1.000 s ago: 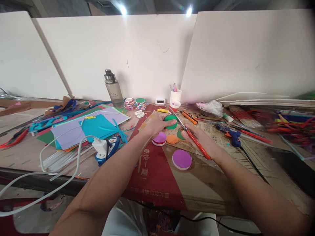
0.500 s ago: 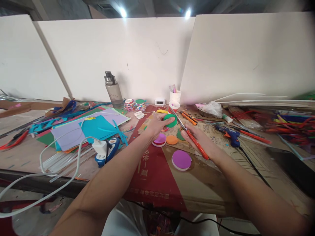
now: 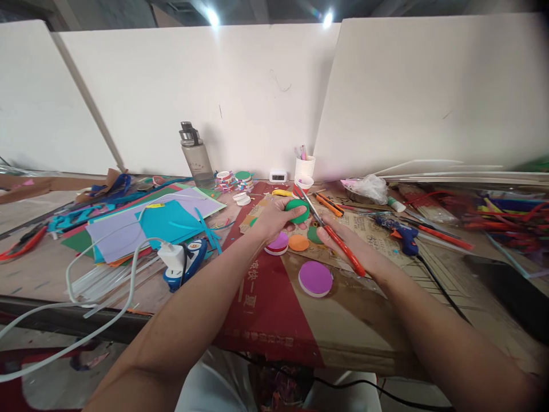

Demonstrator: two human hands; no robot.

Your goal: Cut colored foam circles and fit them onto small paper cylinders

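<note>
My left hand [image 3: 275, 218] pinches a green disc [image 3: 297, 211] between thumb and fingers, above the cardboard. My right hand [image 3: 341, 236] is closed around red-handled scissors [image 3: 343, 247], seen nearly edge-on. Their metal blades point up and left, close to the disc's right edge; whether they touch it I cannot tell. Below the hands lie an orange disc [image 3: 299, 243] and a purple-topped disc [image 3: 278, 242] with a red and white side. A larger purple disc [image 3: 316, 277] lies nearer to me. Partly hidden by my right hand is another green piece [image 3: 313, 235].
Coloured paper sheets [image 3: 115, 232] and a blue power socket [image 3: 189, 266] with a white cable occupy the left. At the back stand a water bottle [image 3: 196, 157], small disc stacks [image 3: 243, 181], a clock [image 3: 278, 177] and cups [image 3: 305, 167]. A glue gun [image 3: 401, 236] and a phone [image 3: 510, 294] lie right.
The green disc is tilted slightly differently in my left hand. Both hands stay in nearly the same place, with the scissors beside the disc. The view has shifted slightly.
</note>
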